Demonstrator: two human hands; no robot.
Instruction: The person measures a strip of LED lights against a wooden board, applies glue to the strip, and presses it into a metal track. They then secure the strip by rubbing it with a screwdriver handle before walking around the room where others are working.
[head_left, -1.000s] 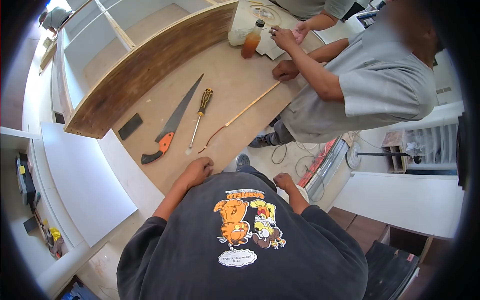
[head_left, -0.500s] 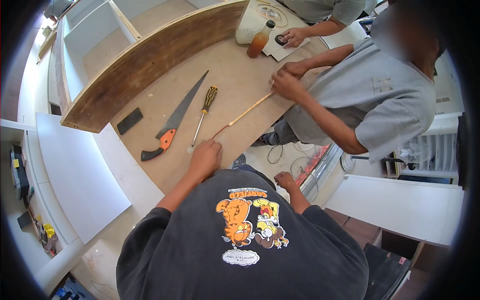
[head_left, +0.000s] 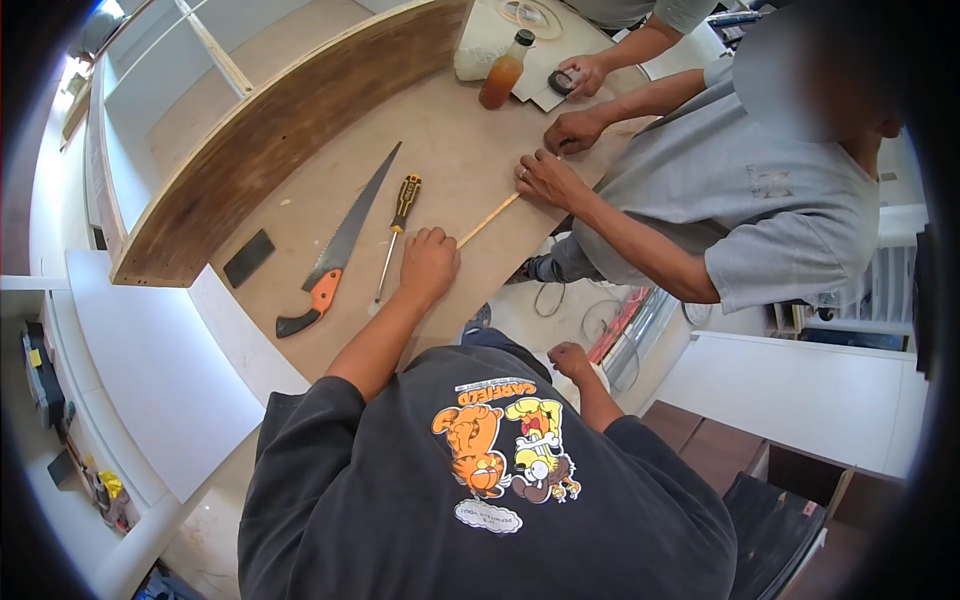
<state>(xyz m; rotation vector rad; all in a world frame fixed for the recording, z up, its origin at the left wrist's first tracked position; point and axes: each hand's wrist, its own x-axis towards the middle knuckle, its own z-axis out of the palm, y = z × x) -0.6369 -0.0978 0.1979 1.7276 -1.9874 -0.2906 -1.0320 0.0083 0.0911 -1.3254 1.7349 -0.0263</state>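
My left hand rests on the brown tabletop, its fingers curled over the near end of a thin yellowish LED strip. The wire at that end is hidden under the hand. My right hand hangs near my body beyond the table edge, fingers curled, nothing visible in it. A co-worker's hands are at the strip's far end. Just left of my left hand lies a screwdriver with a black and yellow handle. Beside it is a handsaw with an orange and black handle.
A dark flat rectangle lies left of the saw. A curved wooden panel stands along the far side. A bottle of amber liquid stands near another person's hand holding a black roll. Cables lie on the floor.
My left hand has moved forward and right along the tabletop onto the strip's near end, covering the wire. The co-worker's hands have come apart. The other person's hand has raised the black roll.
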